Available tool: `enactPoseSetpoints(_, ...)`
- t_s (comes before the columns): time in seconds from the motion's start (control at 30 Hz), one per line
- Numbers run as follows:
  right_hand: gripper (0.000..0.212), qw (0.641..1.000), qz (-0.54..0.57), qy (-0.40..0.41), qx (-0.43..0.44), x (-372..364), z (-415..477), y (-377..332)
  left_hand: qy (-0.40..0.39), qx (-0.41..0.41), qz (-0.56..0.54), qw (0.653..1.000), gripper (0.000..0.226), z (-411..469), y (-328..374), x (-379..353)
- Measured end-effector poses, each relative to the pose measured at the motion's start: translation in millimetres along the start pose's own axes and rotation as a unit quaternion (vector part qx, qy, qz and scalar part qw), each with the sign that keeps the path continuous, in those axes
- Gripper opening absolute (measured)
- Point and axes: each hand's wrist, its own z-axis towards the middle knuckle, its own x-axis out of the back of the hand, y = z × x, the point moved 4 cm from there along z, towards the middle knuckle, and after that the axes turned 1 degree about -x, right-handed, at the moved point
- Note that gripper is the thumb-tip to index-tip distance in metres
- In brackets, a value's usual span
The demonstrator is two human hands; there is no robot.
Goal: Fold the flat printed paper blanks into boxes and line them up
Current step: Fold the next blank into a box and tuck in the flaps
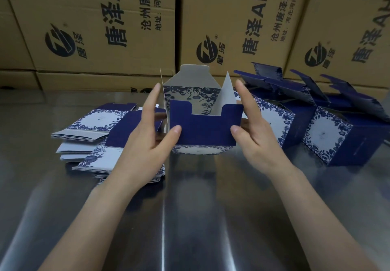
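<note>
Half-formed navy-and-white floral paper box [205, 127], centre, low over or resting on the brushed-steel table [211, 218], top flaps standing open. Pinched at its left edge by the left hand [147, 137] and at its right edge by the right hand [253, 140], thumbs on the navy front panel, forefingers raised beside the side flaps. Probably best squared with even inward pressure before tucking. Left, stack of flat printed blanks [90, 131]; right, finished boxes [329, 135]; behind, brown corrugated cartons [95, 28].
</note>
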Motion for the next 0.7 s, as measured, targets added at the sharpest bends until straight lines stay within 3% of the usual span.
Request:
enactPoseSetpoints(0.3,0.053,1.0,-0.013,-0.003,0.023,5,0,-1,-0.032,-0.076,0.111,0.99,0.063,-3,5,-3)
enactPoseSetpoints(0.53,0.059,0.998,0.026,0.052,0.02,5,-1,0,0.041,-0.067,0.079,0.994,0.053,-2,-1,0)
enactPoseSetpoints(0.7,0.058,0.995,-0.019,0.095,0.003,0,-2,6,0.089,-0.082,0.114,0.986,0.059,-4,-4,-6)
